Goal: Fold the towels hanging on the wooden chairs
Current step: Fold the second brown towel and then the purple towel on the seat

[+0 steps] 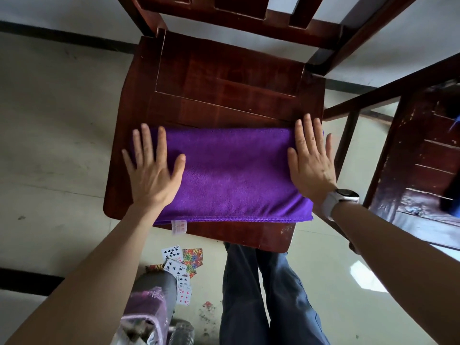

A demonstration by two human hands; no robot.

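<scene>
- I am looking down at a folded purple terry towel, which is lying flat on the front half of a dark red-brown wooden chair seat.
- I am pressing my left hand on the towel's left end, fingers straight and spread wide.
- I am laying my right hand, white wristwatch on its wrist, flat on the right end, fingers straight.
- Playing cards are lying scattered on the floor below the seat's front edge.
</scene>
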